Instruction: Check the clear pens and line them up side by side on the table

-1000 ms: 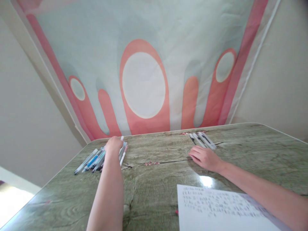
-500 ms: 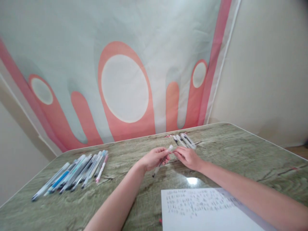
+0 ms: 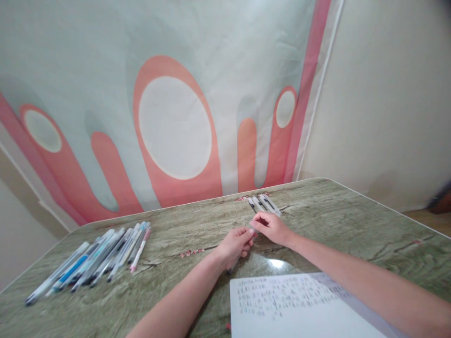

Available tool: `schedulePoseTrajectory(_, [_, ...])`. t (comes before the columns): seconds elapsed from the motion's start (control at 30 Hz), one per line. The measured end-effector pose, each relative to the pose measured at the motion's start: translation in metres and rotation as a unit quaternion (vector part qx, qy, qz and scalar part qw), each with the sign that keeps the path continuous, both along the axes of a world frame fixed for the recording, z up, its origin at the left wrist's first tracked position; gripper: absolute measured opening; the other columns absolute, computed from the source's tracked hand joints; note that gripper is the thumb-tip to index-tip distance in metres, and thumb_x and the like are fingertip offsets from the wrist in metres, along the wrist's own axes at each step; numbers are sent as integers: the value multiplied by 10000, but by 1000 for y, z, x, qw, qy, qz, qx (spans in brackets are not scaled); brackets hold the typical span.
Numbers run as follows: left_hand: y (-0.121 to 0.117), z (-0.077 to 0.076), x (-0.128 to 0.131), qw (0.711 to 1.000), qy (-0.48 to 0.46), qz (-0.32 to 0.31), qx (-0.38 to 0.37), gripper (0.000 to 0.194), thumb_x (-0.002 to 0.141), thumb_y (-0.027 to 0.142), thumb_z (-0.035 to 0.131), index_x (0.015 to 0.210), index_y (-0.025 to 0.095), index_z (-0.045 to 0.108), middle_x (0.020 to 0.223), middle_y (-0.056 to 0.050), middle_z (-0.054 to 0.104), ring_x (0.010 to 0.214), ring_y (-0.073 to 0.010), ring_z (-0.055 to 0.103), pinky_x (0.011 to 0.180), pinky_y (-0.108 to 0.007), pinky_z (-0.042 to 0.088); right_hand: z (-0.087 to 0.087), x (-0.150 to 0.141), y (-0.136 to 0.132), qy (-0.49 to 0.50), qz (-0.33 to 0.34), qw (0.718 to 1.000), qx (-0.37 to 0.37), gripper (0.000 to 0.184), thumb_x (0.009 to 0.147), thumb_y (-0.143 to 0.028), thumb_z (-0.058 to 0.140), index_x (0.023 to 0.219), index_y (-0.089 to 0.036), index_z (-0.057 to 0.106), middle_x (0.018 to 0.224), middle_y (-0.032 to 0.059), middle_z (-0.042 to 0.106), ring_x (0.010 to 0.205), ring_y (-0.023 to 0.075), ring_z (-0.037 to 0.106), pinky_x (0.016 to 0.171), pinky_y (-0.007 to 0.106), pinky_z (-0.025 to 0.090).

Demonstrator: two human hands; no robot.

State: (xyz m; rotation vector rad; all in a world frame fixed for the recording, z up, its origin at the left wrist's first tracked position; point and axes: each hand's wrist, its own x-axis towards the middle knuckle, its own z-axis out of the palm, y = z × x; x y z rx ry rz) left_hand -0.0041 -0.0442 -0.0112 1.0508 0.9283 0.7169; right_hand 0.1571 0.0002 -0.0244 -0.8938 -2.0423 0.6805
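Observation:
My left hand (image 3: 237,244) and my right hand (image 3: 269,227) meet over the middle of the green table (image 3: 352,220). Both are closed on one pen (image 3: 234,268): the left hand wraps its barrel and the right pinches its upper end. The pen's lower tip shows below the left hand. A row of several pens (image 3: 91,258) lies on the table at the left. A smaller group of pens (image 3: 262,203) lies just beyond my right hand near the far edge.
A white sheet covered in handwriting (image 3: 292,300) lies at the near edge under my right forearm. A pale cloth with pink shapes (image 3: 176,126) hangs behind the table. The plain wall (image 3: 380,94) is at the right.
My left hand lifted one pen from the left row and carried it to the middle. My right hand came off the table and took hold of the pen's upper end. The view swung right.

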Motion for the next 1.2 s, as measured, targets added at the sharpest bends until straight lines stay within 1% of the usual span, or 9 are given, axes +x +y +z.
schedulePoseTrajectory(0.13, [-3, 2, 5, 999, 26, 32, 19, 317, 728, 479, 503, 783, 180, 412, 502, 96, 307, 351, -12, 196, 358, -167, 100, -1, 0, 0, 15, 31, 998, -48, 266, 816, -406, 447, 703, -180, 529, 600, -19, 510, 525, 98, 425, 487, 217, 341])
schedulePoseTrajectory(0.23, [-5, 3, 8, 997, 45, 45, 41, 284, 753, 456, 476, 831, 189, 416, 481, 102, 282, 341, -19, 185, 346, -168, 100, -2, -2, 1, 15, 25, 998, -63, 301, 809, -412, 453, 636, -172, 511, 559, -27, 480, 512, 93, 396, 482, 216, 315])
schedulePoseTrajectory(0.37, [-6, 3, 9, 993, 87, 49, 63, 283, 779, 435, 444, 914, 186, 452, 473, 101, 273, 337, -21, 178, 339, -170, 103, -5, -4, 1, 11, 18, 997, -78, 331, 805, -416, 452, 594, -165, 499, 526, -40, 438, 506, 89, 378, 481, 217, 293])
schedulePoseTrajectory(0.47, [-6, 3, 9, 989, 116, 59, 68, 275, 789, 426, 432, 895, 175, 470, 474, 97, 282, 337, -18, 188, 342, -169, 111, -5, -5, 1, 12, 17, 995, -100, 339, 808, -415, 441, 584, -167, 494, 494, -51, 411, 486, 85, 366, 473, 216, 283])
schedulePoseTrajectory(0.6, [-6, 2, 9, 988, 123, 62, 74, 285, 790, 425, 430, 911, 173, 487, 465, 99, 268, 337, -19, 197, 348, -169, 116, -4, -5, 0, 14, 20, 991, -131, 331, 811, -415, 432, 596, -170, 493, 460, -60, 399, 460, 83, 361, 470, 215, 283])
schedulePoseTrajectory(0.8, [-6, 3, 10, 986, 131, 66, 80, 304, 791, 417, 434, 951, 171, 513, 454, 101, 275, 331, -15, 191, 352, -171, 118, -5, -5, 1, 19, 22, 989, -142, 320, 801, -406, 446, 586, -171, 481, 466, -63, 382, 461, 80, 345, 469, 213, 275])
schedulePoseTrajectory(0.93, [-5, 3, 9, 986, 136, 65, 66, 328, 790, 429, 430, 977, 174, 515, 450, 102, 271, 321, -17, 187, 343, -171, 114, -6, -5, 2, 23, 25, 988, -153, 329, 801, -412, 439, 578, -173, 469, 468, -64, 383, 465, 81, 344, 478, 214, 275])
schedulePoseTrajectory(1.2, [-4, 5, 9, 984, 150, 59, 70, 319, 795, 418, 433, 961, 169, 542, 437, 99, 268, 316, -20, 201, 338, -171, 128, -9, -6, 4, 23, 27, 987, -154, 339, 795, -413, 432, 555, -174, 419, 511, -60, 360, 506, 84, 328, 491, 215, 268])
